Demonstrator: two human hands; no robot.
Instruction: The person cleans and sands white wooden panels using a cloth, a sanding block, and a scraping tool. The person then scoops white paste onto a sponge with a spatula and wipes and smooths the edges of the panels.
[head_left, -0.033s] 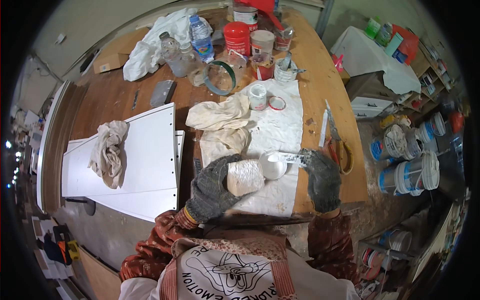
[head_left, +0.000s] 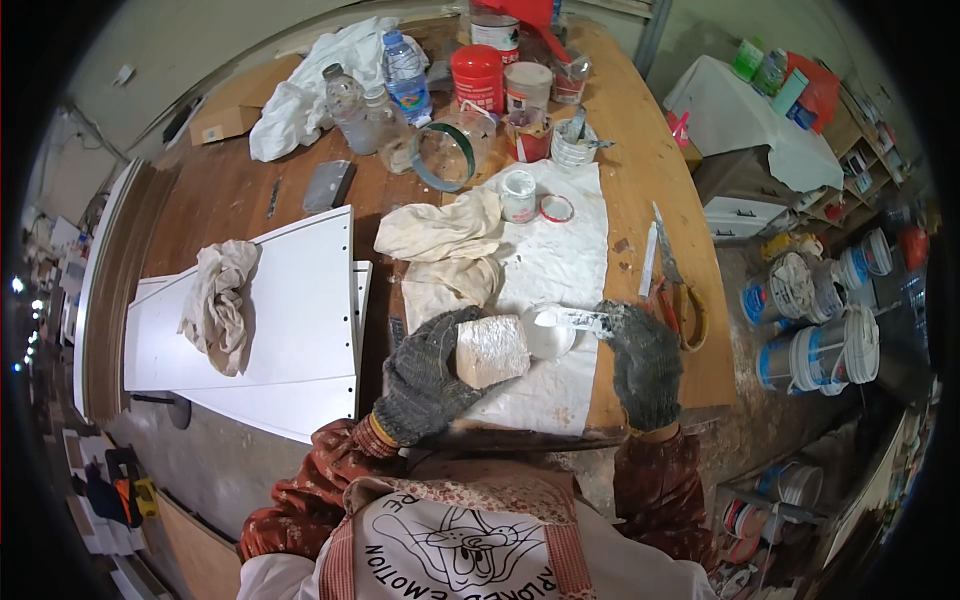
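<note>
Showing streaky white: squarish tan block (head_left: 492, 352)

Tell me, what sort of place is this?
Likely a painting or furniture-finishing workshop, judging by the plastic buckets, the white panels on the workbench, and the white-smeared tool in the gloved right hand.

crumpled rag (head_left: 218, 305) on white panels (head_left: 305, 310) | cardboard box (head_left: 225, 122) | blue-capped bottle (head_left: 405, 80) near red can (head_left: 478, 80) | scissors (head_left: 703, 318) | buckets (head_left: 800, 363) on floor (head_left: 235, 445)
</note>
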